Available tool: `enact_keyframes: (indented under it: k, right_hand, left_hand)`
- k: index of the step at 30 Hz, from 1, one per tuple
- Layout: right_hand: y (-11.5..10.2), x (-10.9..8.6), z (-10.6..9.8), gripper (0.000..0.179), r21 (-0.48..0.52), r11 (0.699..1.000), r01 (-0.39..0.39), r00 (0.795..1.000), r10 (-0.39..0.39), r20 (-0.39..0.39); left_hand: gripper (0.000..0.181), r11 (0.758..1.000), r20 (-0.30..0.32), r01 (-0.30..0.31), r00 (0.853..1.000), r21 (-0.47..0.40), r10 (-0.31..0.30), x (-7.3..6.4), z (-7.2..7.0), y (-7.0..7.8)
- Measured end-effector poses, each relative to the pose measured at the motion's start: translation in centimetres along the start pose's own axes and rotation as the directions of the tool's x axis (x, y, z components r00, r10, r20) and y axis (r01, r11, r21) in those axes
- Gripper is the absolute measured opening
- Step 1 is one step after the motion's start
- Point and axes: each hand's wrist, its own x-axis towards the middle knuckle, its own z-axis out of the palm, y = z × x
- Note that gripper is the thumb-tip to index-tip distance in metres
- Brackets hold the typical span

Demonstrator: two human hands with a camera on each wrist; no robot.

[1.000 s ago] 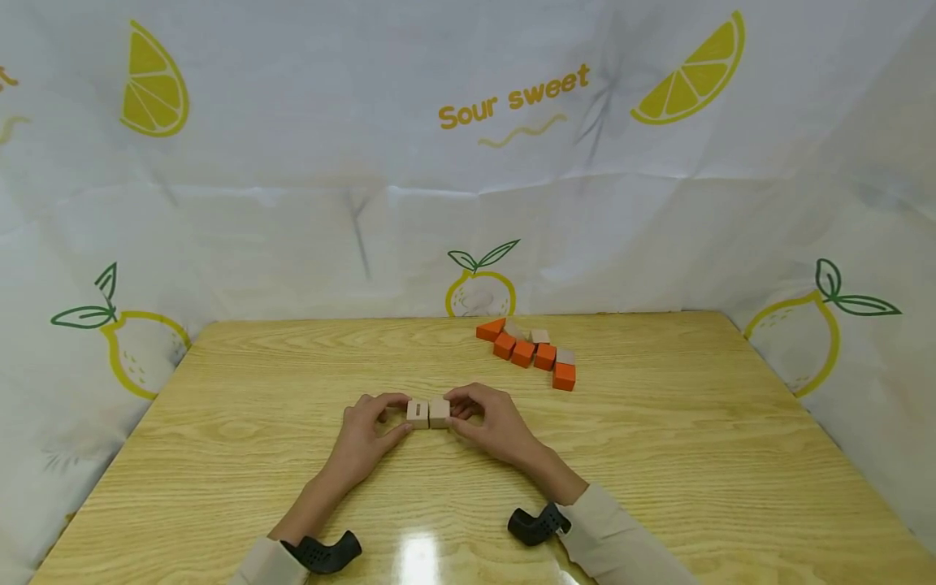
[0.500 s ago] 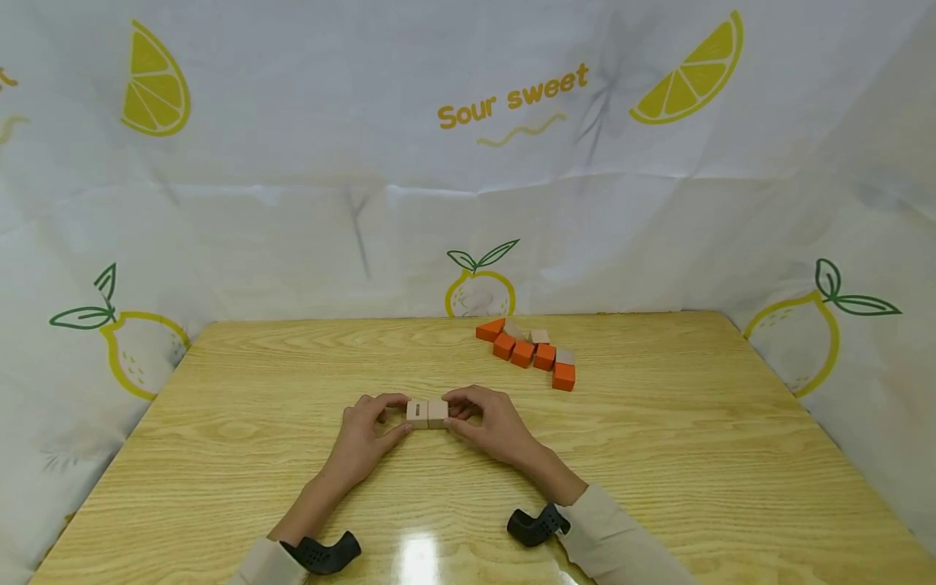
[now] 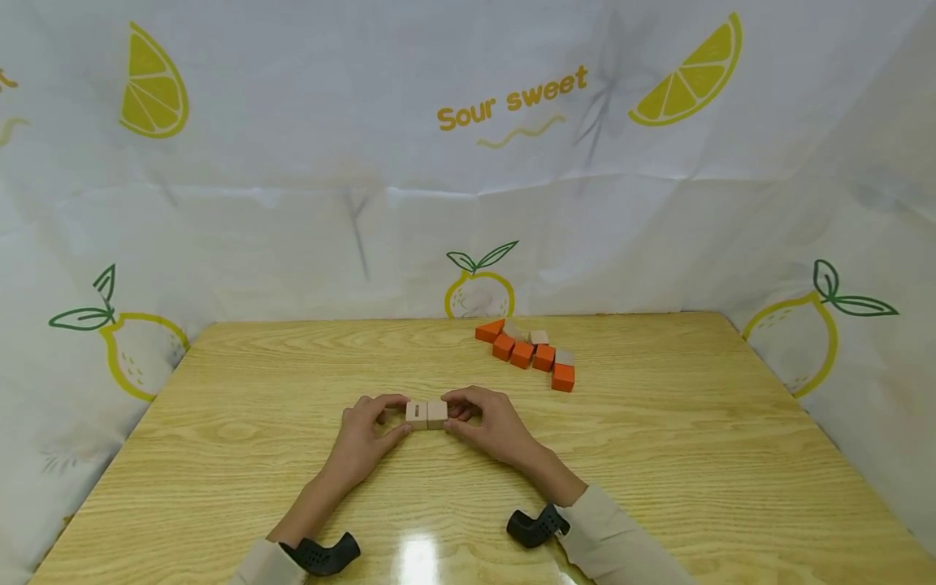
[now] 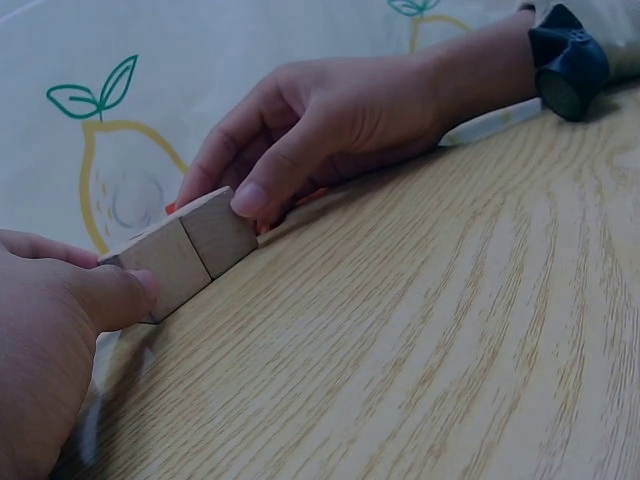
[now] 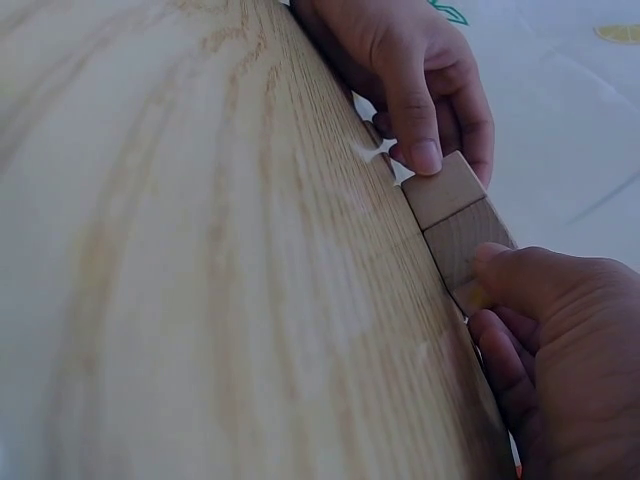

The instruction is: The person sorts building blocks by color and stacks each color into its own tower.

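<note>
Two plain wooden cubes sit side by side on the table, their faces meeting. My left hand (image 3: 363,432) pinches the left cube (image 3: 416,415), which has a dark slot-like mark on top, between thumb and fingers. From the other side, my right hand (image 3: 496,425) pinches the right cube (image 3: 437,414) in the same way. In the left wrist view, the left thumb lies on the near face of its cube (image 4: 165,272). A thin seam parts the two cubes in the right wrist view, with the right thumb on the nearer cube (image 5: 468,240).
Farther back to the right, several orange cubes (image 3: 522,354) stand in a slanting row with an orange triangular block (image 3: 490,331) at its end. Plain wooden blocks (image 3: 539,337) lie just behind them. A white lemon-printed cloth (image 3: 329,244) borders the wooden table (image 3: 292,366).
A small gap between the two wooden cubes has closed. My right hand has shifted slightly left with its cube, while my left hand has stayed almost still.
</note>
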Motion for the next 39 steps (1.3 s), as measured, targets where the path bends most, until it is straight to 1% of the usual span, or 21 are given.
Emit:
enact_keyframes:
  k: [4,10,15,21,27,32,35,39]
  right_hand:
    - [0.0,0.0,0.0,0.033,-0.008,1.0,0.0,1.0,0.0,0.004]
    - [0.1,0.1,0.0,0.035,-0.019,1.0,0.021,1.0,-0.021,-0.001]
    - [0.1,0.1,0.0,0.038,-0.025,1.0,0.005,1.0,-0.004,0.008]
    - [0.1,0.1,-0.1,0.041,-0.019,1.0,0.011,1.0,-0.011,0.013]
    - [0.1,0.1,-0.1,0.042,-0.004,1.0,0.022,1.0,-0.022,0.002]
    - [-0.2,0.0,-0.3,0.04,-0.009,0.999,0.033,0.999,-0.034,-0.043]
    - [-0.2,-0.1,-0.5,0.038,-0.027,0.999,0.038,0.996,-0.04,-0.083]
    - [-0.4,0.0,-1.1,0.037,-0.027,0.999,0.038,0.99,-0.041,-0.136]
  left_hand:
    - [0.037,1.0,0.001,0.0,1.0,-0.003,0.0,0.0,-0.1,0.0]
    - [0.036,1.0,0.011,0.007,1.0,-0.015,-0.007,0.0,-0.1,0.0]
    - [0.037,1.0,0.015,0.007,1.0,-0.021,-0.007,0.1,-0.1,0.0]
    - [0.037,1.0,0.023,0.016,1.0,-0.024,-0.016,0.1,-0.1,-0.1]
    - [0.037,0.999,0.023,0.027,0.999,-0.02,-0.027,0.0,-0.1,0.0]
    - [0.038,1.0,0.019,0.022,1.0,-0.011,-0.022,0.0,-0.1,-0.1]
    - [0.038,1.0,0.015,0.02,1.0,-0.005,-0.02,0.0,-0.1,0.0]
    - [0.038,1.0,0.02,0.026,0.999,-0.007,-0.026,0.0,-0.1,0.0]
